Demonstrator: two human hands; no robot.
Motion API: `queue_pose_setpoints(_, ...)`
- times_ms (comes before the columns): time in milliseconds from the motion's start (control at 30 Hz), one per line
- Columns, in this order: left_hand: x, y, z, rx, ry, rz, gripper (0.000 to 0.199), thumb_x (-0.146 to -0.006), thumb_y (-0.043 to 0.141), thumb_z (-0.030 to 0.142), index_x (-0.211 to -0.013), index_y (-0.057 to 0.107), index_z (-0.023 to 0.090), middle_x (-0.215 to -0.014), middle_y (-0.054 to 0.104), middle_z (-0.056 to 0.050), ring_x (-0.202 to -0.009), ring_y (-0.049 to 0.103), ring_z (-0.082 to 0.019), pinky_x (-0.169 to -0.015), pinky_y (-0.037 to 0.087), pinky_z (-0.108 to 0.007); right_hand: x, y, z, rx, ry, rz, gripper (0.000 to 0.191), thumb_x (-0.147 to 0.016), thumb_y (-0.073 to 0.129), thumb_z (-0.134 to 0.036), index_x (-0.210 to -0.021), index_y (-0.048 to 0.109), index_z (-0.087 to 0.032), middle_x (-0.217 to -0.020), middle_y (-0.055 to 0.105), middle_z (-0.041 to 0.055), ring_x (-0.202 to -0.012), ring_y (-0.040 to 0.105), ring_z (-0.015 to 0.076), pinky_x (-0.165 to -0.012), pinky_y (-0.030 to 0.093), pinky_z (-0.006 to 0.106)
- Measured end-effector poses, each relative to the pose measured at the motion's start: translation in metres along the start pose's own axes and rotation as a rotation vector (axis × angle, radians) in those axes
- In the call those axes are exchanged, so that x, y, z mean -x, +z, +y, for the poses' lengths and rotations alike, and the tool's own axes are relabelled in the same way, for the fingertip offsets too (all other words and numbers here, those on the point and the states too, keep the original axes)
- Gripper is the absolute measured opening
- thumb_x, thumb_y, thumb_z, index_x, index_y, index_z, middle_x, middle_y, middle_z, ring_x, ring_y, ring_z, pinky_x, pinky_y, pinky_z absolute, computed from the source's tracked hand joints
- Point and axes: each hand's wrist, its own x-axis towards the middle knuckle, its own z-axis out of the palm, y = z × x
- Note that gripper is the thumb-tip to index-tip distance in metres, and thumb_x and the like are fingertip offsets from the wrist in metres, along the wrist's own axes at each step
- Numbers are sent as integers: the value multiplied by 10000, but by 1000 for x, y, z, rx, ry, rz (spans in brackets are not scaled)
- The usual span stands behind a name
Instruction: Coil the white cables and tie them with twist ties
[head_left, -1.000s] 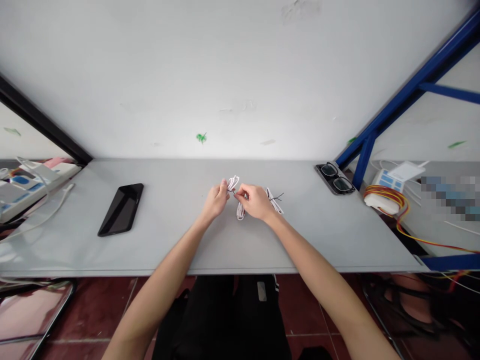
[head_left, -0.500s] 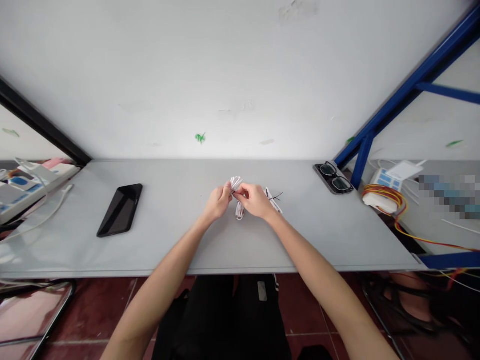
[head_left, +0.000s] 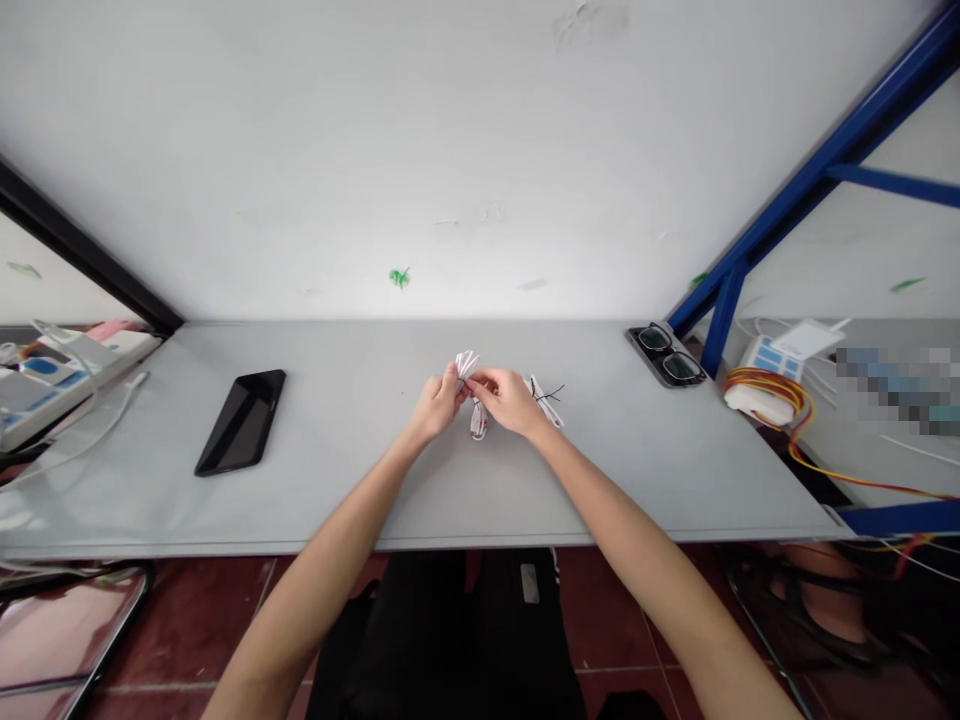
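Observation:
A folded white cable bundle is held just above the middle of the grey table, its loops fanning up above my fingers and its lower end hanging beneath them. My left hand is closed, thumb and fingers pinching the bundle at its waist. Closed as well, my right hand pinches at a thin black tie around the same spot; the fingertips partly hide it. Just right of my right hand lies a second white cable bundle, with a black tie whose ends stick out.
On the grey table, a black phone lies to the left. Eyeglasses rest on a dark phone-like slab at the right. Power strips and cables crowd the left edge. Beyond the blue frame sits a coil of red and yellow wires.
Both hands stay at the same place with the cable bundle. Its upper loops tilt slightly to the left, and the fingers at the tie have shifted a little.

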Motion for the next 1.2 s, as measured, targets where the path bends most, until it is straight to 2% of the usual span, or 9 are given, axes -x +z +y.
queue_pose_setpoints(200, 1, -4, 0, 43, -45, -67, 584, -921, 263, 677, -616, 358, 189, -544, 308, 29, -452, 247, -70, -432, 204, -228, 1, -1, -3, 85, -36, 7, 222, -906, 522, -286, -727, 596, -177, -622, 574, -14, -550, 473, 116, -562, 338, 254)
queue_pose_setpoints(400, 3, -8, 4, 36, -22, -145, 582, -903, 291, 702, -621, 330, 193, -547, 282, 33, -458, 224, -69, -428, 187, -229, 0, -4, 0, 46, -70, -70, 235, -920, 482, -305, -758, 588, -174, -630, 526, -20, -557, 432, 109, -570, 325, 253)
queue_pose_setpoints(667, 5, -3, 12, 94, 36, -73, 524, -882, 404, 688, -706, 382, 196, -558, 260, 54, -458, 208, -64, -408, 186, -211, 2, -7, -3, 3, -46, -106, 215, -907, 459, -280, -729, 527, -181, -623, 465, -34, -556, 399, 103, -561, 308, 249)
queue_pose_setpoints(867, 2, 2, 6, 212, -4, -35, 496, -909, 388, 656, -708, 345, 205, -565, 254, 63, -449, 210, -57, -408, 209, -198, 1, -7, -2, -44, -32, -170, 219, -912, 458, -305, -733, 501, -186, -645, 488, -31, -577, 433, 105, -576, 328, 248)
queue_pose_setpoints(1067, -5, 6, -10, 56, 136, 165, 509, -922, 364, 651, -696, 387, 195, -559, 359, 39, -466, 324, -71, -428, 267, -211, 3, 1, -3, 76, -9, -75, 260, -950, 421, -347, -744, 482, -200, -634, 498, -31, -550, 436, 112, -566, 320, 254)
queue_pose_setpoints(1200, -7, 8, -12, 35, 127, 209, 506, -929, 359, 644, -706, 404, 193, -562, 405, 30, -471, 362, -76, -436, 298, -215, 5, 5, -4, 286, -103, -28, 233, -962, 437, -341, -775, 467, -206, -729, 553, 1, -618, 470, 130, -610, 321, 268)
